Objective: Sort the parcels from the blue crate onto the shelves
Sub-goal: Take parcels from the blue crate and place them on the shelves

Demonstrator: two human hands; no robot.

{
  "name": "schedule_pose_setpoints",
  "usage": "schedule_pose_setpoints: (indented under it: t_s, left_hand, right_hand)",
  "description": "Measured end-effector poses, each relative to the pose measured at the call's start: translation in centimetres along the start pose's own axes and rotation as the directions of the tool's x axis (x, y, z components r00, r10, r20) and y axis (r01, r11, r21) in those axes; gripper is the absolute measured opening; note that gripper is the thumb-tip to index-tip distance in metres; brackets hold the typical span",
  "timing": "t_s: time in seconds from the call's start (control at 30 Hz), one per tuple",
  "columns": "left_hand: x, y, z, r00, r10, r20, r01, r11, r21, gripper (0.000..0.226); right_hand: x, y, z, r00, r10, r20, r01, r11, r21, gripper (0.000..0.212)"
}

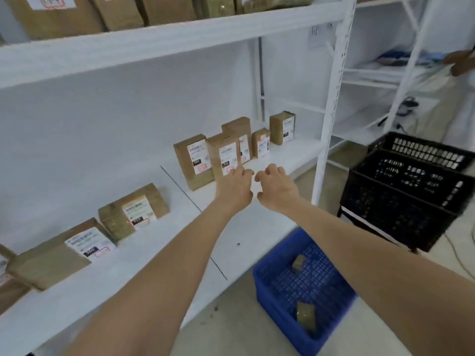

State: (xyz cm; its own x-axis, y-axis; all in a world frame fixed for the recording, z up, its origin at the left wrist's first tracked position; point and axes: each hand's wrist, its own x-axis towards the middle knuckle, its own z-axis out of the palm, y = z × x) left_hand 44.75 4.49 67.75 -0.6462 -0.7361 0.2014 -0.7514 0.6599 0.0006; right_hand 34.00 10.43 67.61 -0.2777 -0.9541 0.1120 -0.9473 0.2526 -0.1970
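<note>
Both my arms reach over the white middle shelf (257,222). My left hand (234,187) has its fingertips at the bottom edge of an upright brown parcel (223,152), with the fingers loosely bent. My right hand (273,187) hovers beside it, fingers loosely curled and holding nothing. Several brown labelled parcels stand in a row behind, among them a parcel (193,160) at the left end and a parcel (282,127) at the far right end. The blue crate (270,299) sits on the floor below and holds two small parcels, one parcel (298,262) nearer the shelf and one parcel (306,317) nearer me.
Two larger parcels (133,209) (59,255) lie flat on the left of the shelf. The upper shelf (180,34) carries more brown parcels. Stacked black crates (406,196) stand right of the shelf post (331,98). Another person's hand (461,62) shows at the far right.
</note>
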Motion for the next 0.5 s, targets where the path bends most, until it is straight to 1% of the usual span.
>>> schedule_pose_setpoints:
  t_s: [0.07, 0.17, 0.3, 0.4, 0.5]
  left_hand:
    - [2.2, 3.0, 3.0, 0.998, -0.016, 0.056, 0.018, 0.999, -0.028, 0.051]
    - [5.5, 7.7, 7.6, 0.983, -0.076, 0.168, 0.087, 0.994, -0.062, 0.053]
    - [8.7, 13.0, 13.8, 0.936, -0.129, 0.327, 0.160, 0.985, -0.068, 0.052]
    - [10.5, 15.5, 18.1, 0.904, -0.140, 0.404, 0.184, 0.980, -0.072, 0.050]
    - [12.1, 16.7, 22.3, 0.881, -0.153, 0.448, 0.206, 0.976, -0.071, 0.047]
  right_hand:
    - [1.1, 4.6, 1.9, 0.999, 0.007, 0.047, -0.007, 1.000, 0.000, 0.045]
    - [2.8, 11.7, 4.5, 0.992, 0.003, 0.130, -0.005, 1.000, 0.015, 0.048]
    - [4.1, 20.4, 7.9, 0.964, -0.009, 0.265, 0.012, 1.000, -0.011, 0.055]
    - [5.6, 25.3, 10.8, 0.944, 0.003, 0.331, 0.002, 1.000, -0.016, 0.056]
    - [7.2, 28.7, 14.1, 0.917, 0.007, 0.400, 0.000, 1.000, -0.018, 0.057]
